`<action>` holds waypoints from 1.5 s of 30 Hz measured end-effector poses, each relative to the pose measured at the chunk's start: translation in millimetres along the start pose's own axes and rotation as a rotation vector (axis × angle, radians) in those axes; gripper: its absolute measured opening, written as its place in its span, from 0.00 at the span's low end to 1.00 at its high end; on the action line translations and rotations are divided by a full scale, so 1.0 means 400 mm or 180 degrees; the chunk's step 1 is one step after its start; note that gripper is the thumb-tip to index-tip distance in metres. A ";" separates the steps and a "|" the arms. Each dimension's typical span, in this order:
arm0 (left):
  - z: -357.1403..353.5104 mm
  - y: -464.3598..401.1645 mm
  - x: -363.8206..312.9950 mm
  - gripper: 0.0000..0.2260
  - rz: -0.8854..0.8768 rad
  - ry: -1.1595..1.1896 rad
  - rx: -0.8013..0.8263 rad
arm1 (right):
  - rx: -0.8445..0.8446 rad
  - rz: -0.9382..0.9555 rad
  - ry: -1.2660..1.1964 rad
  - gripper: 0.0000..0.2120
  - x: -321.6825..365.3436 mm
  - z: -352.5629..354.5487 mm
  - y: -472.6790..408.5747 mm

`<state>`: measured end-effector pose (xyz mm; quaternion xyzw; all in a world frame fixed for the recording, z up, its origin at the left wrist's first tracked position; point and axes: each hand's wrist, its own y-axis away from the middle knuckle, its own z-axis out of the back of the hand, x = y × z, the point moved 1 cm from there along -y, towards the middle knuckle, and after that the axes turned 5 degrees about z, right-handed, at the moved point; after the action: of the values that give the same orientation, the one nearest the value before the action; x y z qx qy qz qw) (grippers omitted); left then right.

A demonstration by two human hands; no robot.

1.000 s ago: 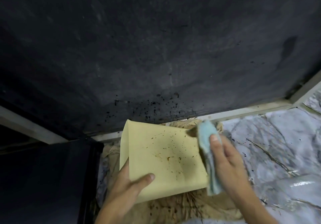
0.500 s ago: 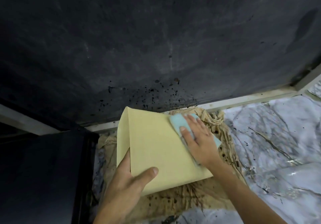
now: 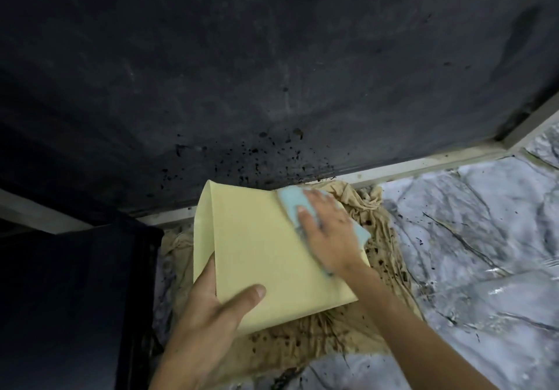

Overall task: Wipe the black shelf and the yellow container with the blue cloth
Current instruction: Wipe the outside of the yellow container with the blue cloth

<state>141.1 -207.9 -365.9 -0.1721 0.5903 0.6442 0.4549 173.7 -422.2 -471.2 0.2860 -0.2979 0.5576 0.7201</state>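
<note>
The yellow container (image 3: 260, 247) lies tilted with one flat pale-yellow side facing me, resting on a stained beige rag. My left hand (image 3: 211, 317) grips its near left corner, thumb on the face and fingers hidden behind the edge. My right hand (image 3: 326, 232) presses the blue cloth (image 3: 290, 202) flat against the container's upper right part; most of the cloth is hidden under the palm. The black shelf (image 3: 75, 299) is a dark box at the lower left, next to the container.
A dark wall (image 3: 272, 72) with black specks near its base fills the upper view, ending at a pale skirting strip (image 3: 423, 165). The stained beige rag (image 3: 302, 338) lies on a speckled marbled floor (image 3: 469, 238) to the right.
My right hand brought the cloth from beside the container's right edge onto its face and rubbed it; the brown specks on the yellow surface are gone. The left hand kept its grip.
</note>
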 end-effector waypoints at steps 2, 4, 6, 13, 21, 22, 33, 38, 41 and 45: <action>-0.005 -0.004 -0.006 0.24 0.0057 -0.0039 0.0049 | -0.0226 -0.0377 -0.0148 0.30 -0.079 0.025 0.021; -0.004 -0.010 0.000 0.22 0.0138 0.0001 -0.0004 | -0.0360 -0.0448 -0.0182 0.31 -0.080 0.011 0.081; -0.002 -0.009 0.011 0.20 0.0260 0.0230 -0.0083 | -0.0422 -0.0125 -0.0102 0.29 -0.038 -0.020 0.179; -0.007 -0.002 0.017 0.18 0.0617 0.0540 0.0042 | -0.0561 0.0334 -0.0355 0.22 -0.139 0.008 0.266; 0.014 -0.140 -0.135 0.11 0.0496 0.0754 -0.0291 | -0.0650 -0.0499 -0.0875 0.05 -0.214 0.077 0.158; 0.011 -0.150 -0.140 0.10 0.0448 0.0736 -0.0327 | -0.0639 -0.0579 -0.1011 0.08 -0.210 0.076 0.158; -0.022 0.024 -0.106 0.06 -0.0142 0.0838 -0.0030 | -0.1804 -0.0579 -0.2064 0.15 -0.060 0.239 0.191; -0.019 0.025 -0.077 0.11 -0.0138 0.0518 -0.0366 | -0.1300 0.0085 -0.2129 0.11 0.096 0.273 0.191; -0.027 0.020 -0.055 0.14 -0.0085 0.0647 -0.0272 | -0.0409 0.0688 -0.1716 0.12 0.215 0.211 0.147; -0.033 0.015 -0.065 0.23 -0.0487 0.0531 -0.0002 | 0.0274 0.1563 -0.0260 0.18 0.296 0.075 0.086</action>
<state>146.0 -229.2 -346.0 -0.2698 0.6111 0.5911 0.4520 160.8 -362.2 -360.0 0.2578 -0.3634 0.7160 0.5375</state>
